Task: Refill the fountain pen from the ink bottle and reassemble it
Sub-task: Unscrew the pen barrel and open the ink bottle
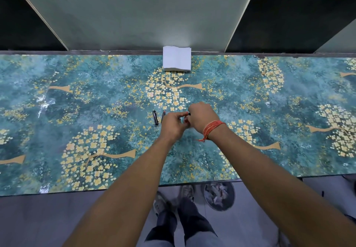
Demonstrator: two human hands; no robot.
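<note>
My two hands meet over the middle of the table. My right hand [202, 117], with an orange thread band on its wrist, is closed over a small dark object [189, 114]. Only a black end and a red bit of it show. My left hand [172, 125] pinches the same object from the left. The hands hide most of it, so I cannot tell whether it is a pen part or the ink bottle. A black pen cap [155, 117] lies on the table just left of my left hand. Beside it lies a slim grey pen piece [163, 116] with a red tip.
A stack of white napkins [176, 58] sits at the table's far edge against the wall panel. The table [77, 102] has a glossy teal floral cover. Below the near edge stand a bin [219, 195] of crumpled paper and my feet.
</note>
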